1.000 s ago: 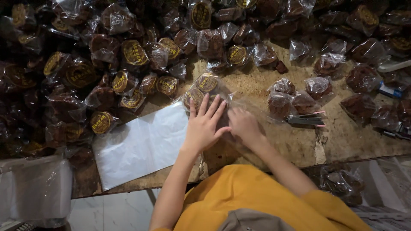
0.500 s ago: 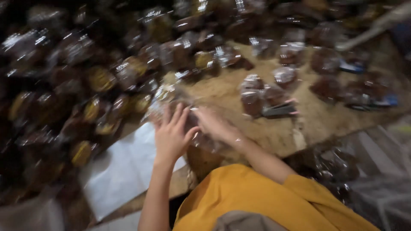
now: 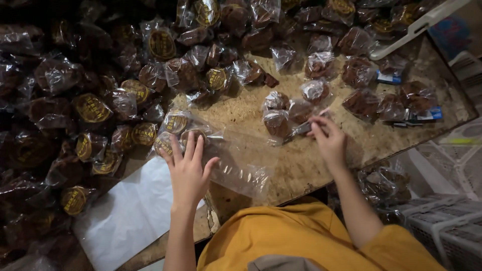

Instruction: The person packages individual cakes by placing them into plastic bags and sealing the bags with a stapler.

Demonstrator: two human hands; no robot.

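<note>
Two hands work at frame centre: the left hand (image 3: 188, 168), fingers spread wide, presses flat on a clear plastic bag (image 3: 221, 155); the right hand (image 3: 329, 140) pinches a small dark tool (image 3: 301, 129) beside three wrapped pastries (image 3: 286, 108) on the wooden table (image 3: 296, 165).

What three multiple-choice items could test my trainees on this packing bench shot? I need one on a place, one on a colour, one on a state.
1. Where does the left hand rest?
A. on the clear plastic bag
B. on a white crate
C. on a scale

2. What colour is the person's top?
A. blue
B. mustard yellow
C. white

3. How is the right hand placed?
A. flat and empty on the table
B. fingertips on a small dark tool
C. hanging below the wooden table

Answers:
1. A, its fingers spread over the bag.
2. B, yellow fabric fills the lower frame.
3. B, the fingers meet the tool beside the wrapped snack packets.
</note>
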